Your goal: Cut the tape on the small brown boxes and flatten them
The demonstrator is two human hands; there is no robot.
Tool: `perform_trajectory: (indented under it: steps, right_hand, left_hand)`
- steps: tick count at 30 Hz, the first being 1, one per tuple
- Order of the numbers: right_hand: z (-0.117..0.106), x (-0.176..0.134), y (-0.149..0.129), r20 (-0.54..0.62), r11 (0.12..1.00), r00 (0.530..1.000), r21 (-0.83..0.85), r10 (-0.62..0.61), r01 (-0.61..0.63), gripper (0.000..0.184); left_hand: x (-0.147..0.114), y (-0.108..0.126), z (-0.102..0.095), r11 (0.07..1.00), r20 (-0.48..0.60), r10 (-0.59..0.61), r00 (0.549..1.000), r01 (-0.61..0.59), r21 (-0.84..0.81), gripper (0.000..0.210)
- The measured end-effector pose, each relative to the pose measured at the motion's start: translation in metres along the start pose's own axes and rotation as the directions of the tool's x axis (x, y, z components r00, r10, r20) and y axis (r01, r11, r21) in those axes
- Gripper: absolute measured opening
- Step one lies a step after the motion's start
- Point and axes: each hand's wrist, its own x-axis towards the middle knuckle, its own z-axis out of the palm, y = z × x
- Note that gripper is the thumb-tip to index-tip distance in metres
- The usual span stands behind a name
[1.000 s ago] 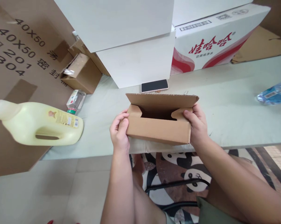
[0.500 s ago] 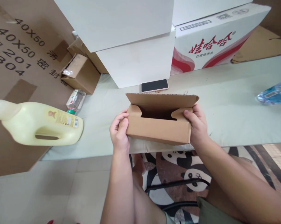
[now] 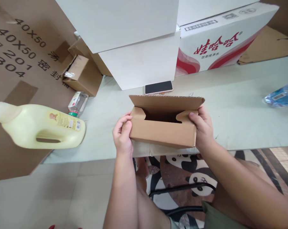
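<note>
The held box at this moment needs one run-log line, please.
left hand: holds box, left end; right hand: holds right end; lid: raised; phone: beyond box

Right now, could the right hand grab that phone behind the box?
Probably not without letting go: the right hand holds one end of the cardboard box, and its raised flap stands partly between. The phone itself looks uncovered.

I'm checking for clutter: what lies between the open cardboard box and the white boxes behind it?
The head view shows mainly a phone between the open cardboard box and white boxes.
</note>
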Motion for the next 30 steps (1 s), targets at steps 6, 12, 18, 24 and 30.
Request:
perform_trajectory:
  steps: [6, 12, 18, 24, 30]
  right_hand:
    - [0.0012, -0.0006, -0.0011, -0.022, 1.0, 1.0, -0.001, 0.018, -0.018, 0.025]
    - [-0.0024, 0.0008, 0.0007, 0.021, 0.998, 1.0, -0.056, -0.001, 0.003, 0.025]
    - [-0.0019, 0.0001, -0.0007, 0.027, 0.998, 1.0, -0.053, 0.015, -0.014, 0.025]
    - [-0.0018, 0.0002, 0.0003, 0.023, 0.999, 1.0, -0.037, 0.01, -0.009, 0.024]
    - [-0.0014, 0.0003, -0.0004, 0.012, 0.999, 1.0, -0.05, 0.008, -0.007, 0.024]
  left_hand:
    - [-0.0001, -0.0003, -0.0001, 1.0, -0.002, -0.003, 1.0, 0.003, 0.007, 0.014]
    - [-0.0006, 0.001, 0.0012, 0.999, -0.007, -0.012, 1.0, 0.012, 0.037, 0.017]
    - [-0.0002, -0.0005, 0.0003, 1.0, -0.005, -0.004, 1.0, 0.004, -0.008, 0.013]
    - [-0.0006, 0.0004, -0.0001, 1.0, -0.006, -0.01, 1.0, 0.01, 0.028, 0.015]
    - [-0.0005, 0.0015, 0.0007, 0.999, -0.012, -0.024, 1.0, 0.024, 0.028, 0.016]
